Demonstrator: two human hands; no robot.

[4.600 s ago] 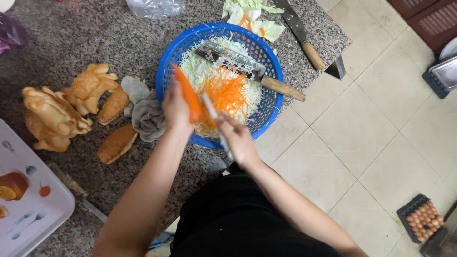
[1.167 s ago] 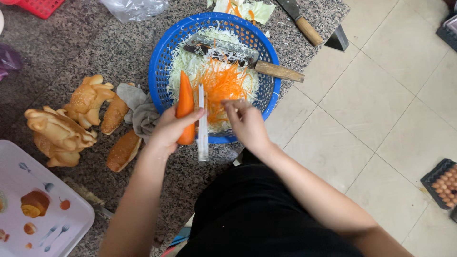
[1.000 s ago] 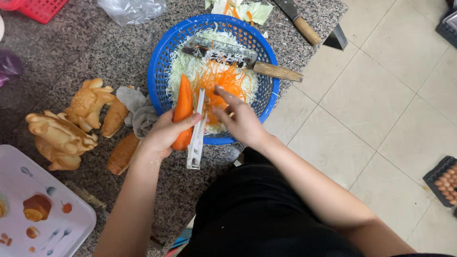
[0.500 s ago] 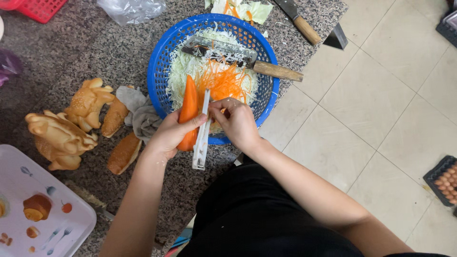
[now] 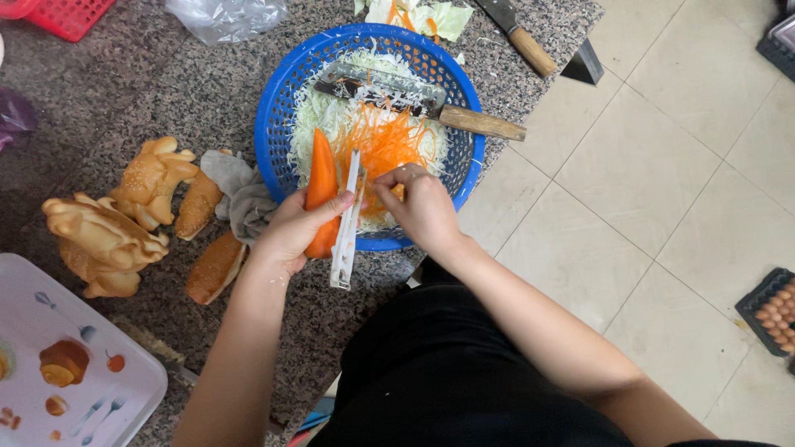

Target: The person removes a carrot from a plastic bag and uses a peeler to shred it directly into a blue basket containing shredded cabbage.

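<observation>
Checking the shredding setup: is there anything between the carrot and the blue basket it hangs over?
Nothing visible. The carrot, held with the white peeler in the left hand, hangs directly over the blue basket. The cleaver lies at the basket's far side.

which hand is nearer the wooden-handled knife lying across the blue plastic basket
Right. The right hand is over the basket's near rim, just below the wooden-handled knife; the left hand sits farther left, holding the carrot.
</observation>
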